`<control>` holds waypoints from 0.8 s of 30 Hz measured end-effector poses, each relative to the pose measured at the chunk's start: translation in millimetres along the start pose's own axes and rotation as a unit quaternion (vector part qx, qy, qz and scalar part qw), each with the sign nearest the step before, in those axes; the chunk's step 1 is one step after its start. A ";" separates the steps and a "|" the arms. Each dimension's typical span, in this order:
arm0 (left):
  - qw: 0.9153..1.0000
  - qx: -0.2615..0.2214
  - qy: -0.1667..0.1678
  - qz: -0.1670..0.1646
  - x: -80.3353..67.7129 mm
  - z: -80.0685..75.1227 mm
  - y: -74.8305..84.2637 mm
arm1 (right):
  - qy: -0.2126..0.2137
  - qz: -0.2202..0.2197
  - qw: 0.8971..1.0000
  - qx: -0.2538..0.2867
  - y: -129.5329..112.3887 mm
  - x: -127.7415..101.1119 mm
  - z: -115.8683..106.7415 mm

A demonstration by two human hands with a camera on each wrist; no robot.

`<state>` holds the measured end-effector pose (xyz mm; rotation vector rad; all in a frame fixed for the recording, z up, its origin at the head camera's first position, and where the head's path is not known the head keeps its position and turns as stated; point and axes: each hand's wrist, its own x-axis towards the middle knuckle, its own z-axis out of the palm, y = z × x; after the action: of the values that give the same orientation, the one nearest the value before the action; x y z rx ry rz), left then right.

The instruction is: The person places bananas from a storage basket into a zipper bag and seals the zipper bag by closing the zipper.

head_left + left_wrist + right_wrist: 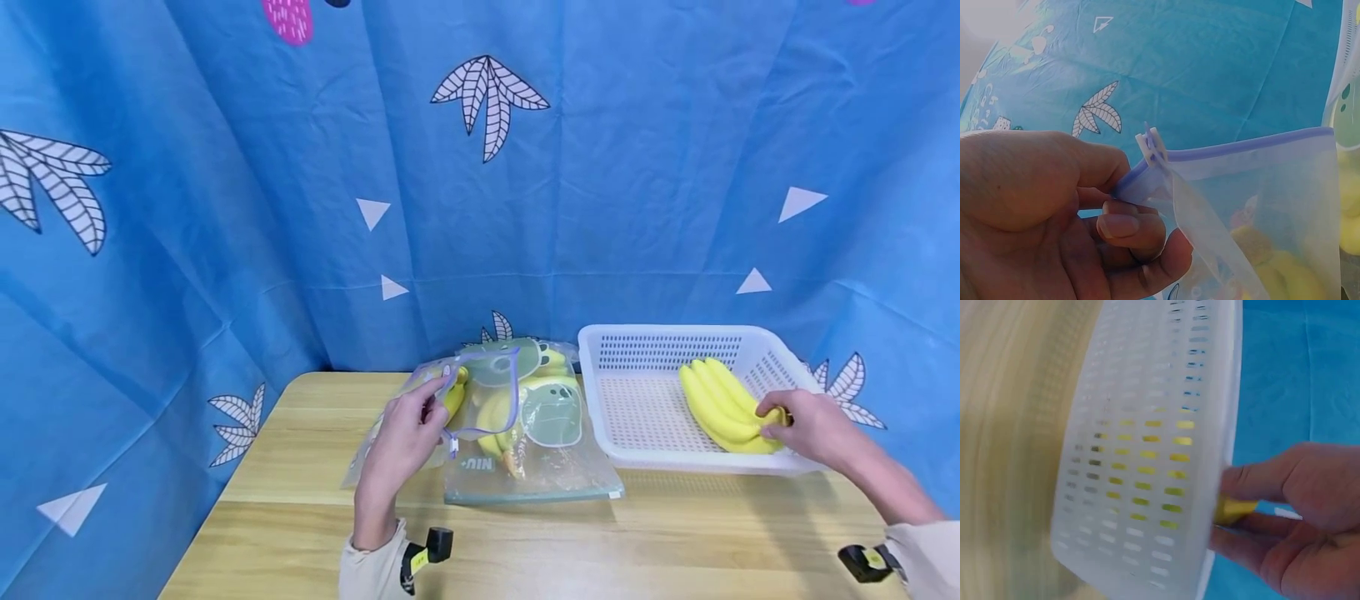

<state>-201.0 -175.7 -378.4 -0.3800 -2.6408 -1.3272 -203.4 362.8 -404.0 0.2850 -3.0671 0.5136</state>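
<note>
Zip bag (517, 433) — lay flat on the table (675, 533), already holding bananas; its mouth was lifted at the left corner, where the left hand (405, 437) pinched the purple zip edge (1241, 147) beside the slider (1152, 145), grip clamped on the bag. Packing judged part done: some fruit in, one bunch left out.

Bunch (723, 408) — lay in the white basket (660, 342), just right of the bag. The right hand (813, 429) curled round its stem end (1233, 509), grip clamped on the bunch, not yet lifted clear. Long axis ran from the basket's far middle toward its near right corner, stem end nearest the person, tips pointing away toward the blue backdrop (225, 208).
</note>
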 end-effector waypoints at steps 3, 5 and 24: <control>1.000 0.002 -0.002 0.002 0.0 0.7 -0.4 | 0.014 -0.013 1.000 -0.009 -3.9 -1.9 -0.1; 1.000 0.004 -0.001 0.002 0.3 1.0 -0.5 | 0.043 -0.028 0.999 -0.010 -7.1 -3.2 -0.8; 1.000 0.001 -0.004 -0.009 -0.2 1.0 0.7 | 0.189 -0.039 0.954 0.229 -54.2 -9.3 -8.0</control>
<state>-200.7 -174.5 -378.5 -0.3612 -2.6582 -1.3309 -184.5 316.7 -379.5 0.2727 -2.5267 1.1281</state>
